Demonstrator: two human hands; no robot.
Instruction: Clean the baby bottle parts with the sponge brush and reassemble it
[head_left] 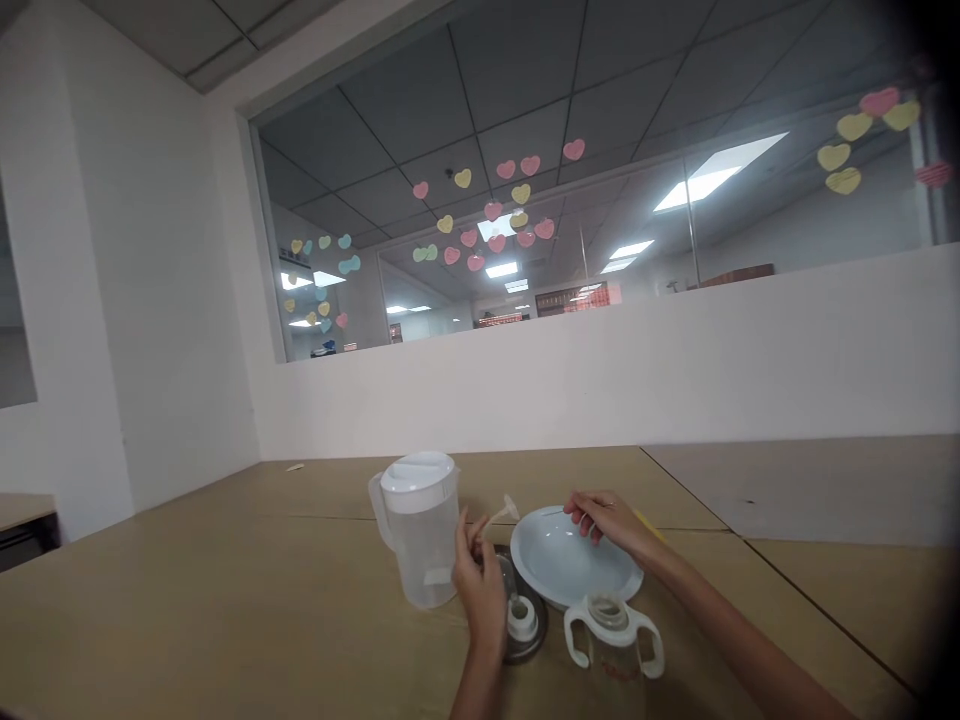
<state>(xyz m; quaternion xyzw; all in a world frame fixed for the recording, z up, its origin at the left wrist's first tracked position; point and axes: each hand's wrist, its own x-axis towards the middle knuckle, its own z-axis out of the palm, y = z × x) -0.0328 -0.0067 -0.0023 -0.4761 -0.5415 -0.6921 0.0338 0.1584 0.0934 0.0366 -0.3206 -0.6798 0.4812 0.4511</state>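
My left hand [480, 580] is closed on a translucent stem with a flared end [510, 508], perhaps a silicone straw piece. Over the far rim of a pale bowl [536, 550], my right hand [604, 520] pinches a thin, straight rod [553, 513], too fine to identify. Near me stands a clear baby bottle [616, 670], its mouth uncovered, with a white two-handled collar [649, 630]. Beside my left wrist, a white ring-shaped cap [523, 622] sits on a dark round dish [534, 650]; my left hand partly hides this group.
A translucent lidded pitcher [425, 550] stands just left of my left hand. Something yellow [648, 524] shows behind my right wrist. The wooden table [225, 600] meets a white wall [600, 390] at the back, below a window with heart-shaped notes.
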